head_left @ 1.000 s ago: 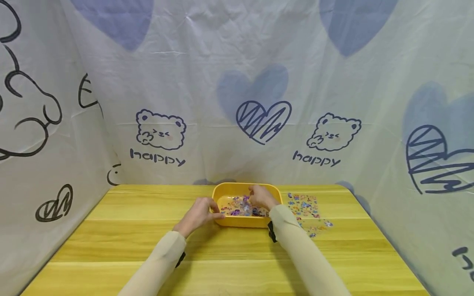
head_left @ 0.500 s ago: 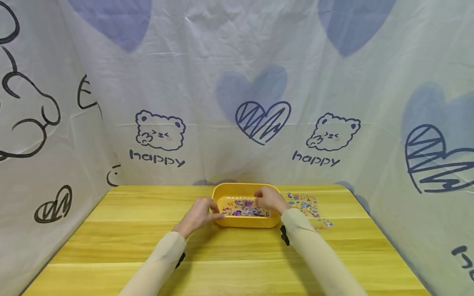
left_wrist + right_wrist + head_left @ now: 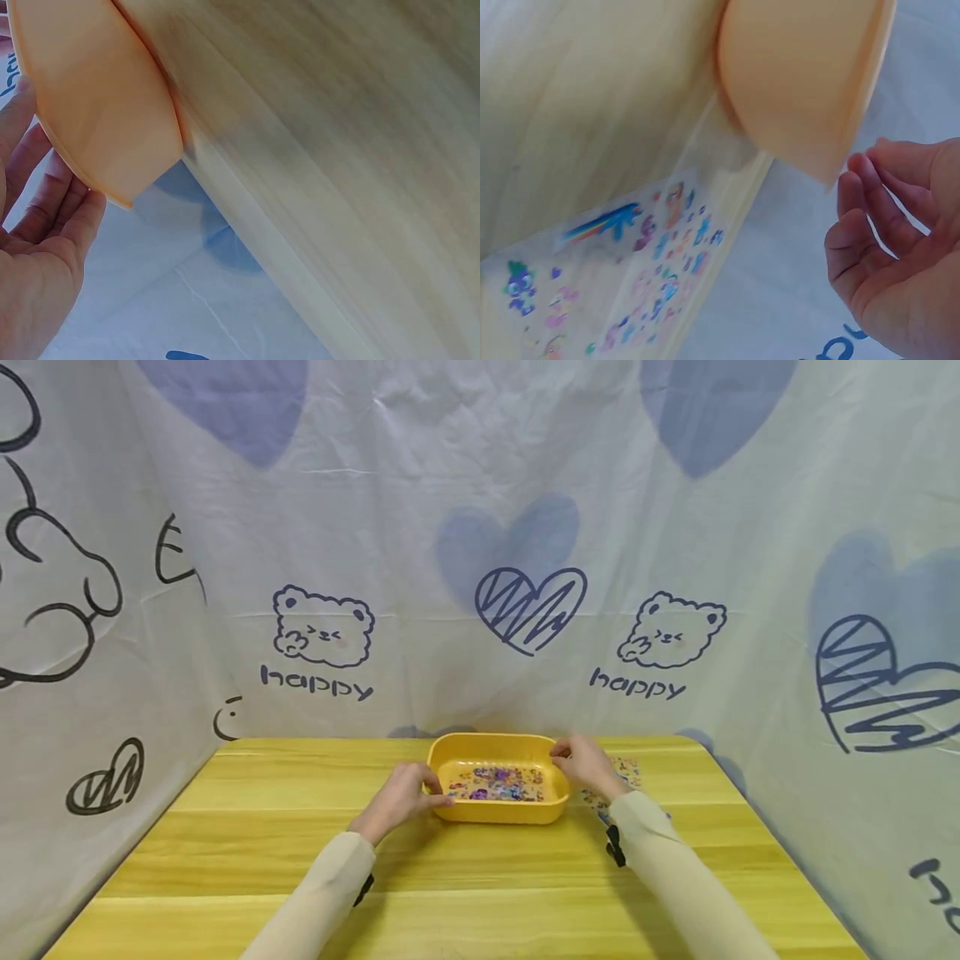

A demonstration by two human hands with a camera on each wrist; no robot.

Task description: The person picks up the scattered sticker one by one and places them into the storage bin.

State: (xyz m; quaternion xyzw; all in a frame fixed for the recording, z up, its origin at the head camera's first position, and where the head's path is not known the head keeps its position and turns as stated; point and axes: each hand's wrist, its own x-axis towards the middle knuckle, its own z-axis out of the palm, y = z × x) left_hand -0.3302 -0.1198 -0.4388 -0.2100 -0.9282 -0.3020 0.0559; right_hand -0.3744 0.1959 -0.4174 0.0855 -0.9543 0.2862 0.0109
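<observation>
A yellow plastic tray (image 3: 495,812) stands at the back of the table. Inside it lie colourful stickers (image 3: 501,783), seemingly on clear sheets. My left hand (image 3: 397,797) grips the tray's left end, thumb at the near rim; in the left wrist view its fingers touch the rim of the tray (image 3: 97,97). Over by the right end is my right hand (image 3: 588,764), its fingers loosely curled. From the right wrist, that hand (image 3: 900,232) appears just off the rim of the tray (image 3: 795,75), thumb and forefinger tips close together, with nothing visible between them.
To the tray's right, partly hidden by my right arm, a clear sticker sheet (image 3: 626,770) lies on the wooden table (image 3: 465,885). The right wrist view shows cartoon figures on this sheet (image 3: 660,277). A printed white cloth (image 3: 427,668) hangs behind the table.
My right hand has risen from the stickers inside the tray and moved right to the tray's right end. The left hand has kept its place on the left end.
</observation>
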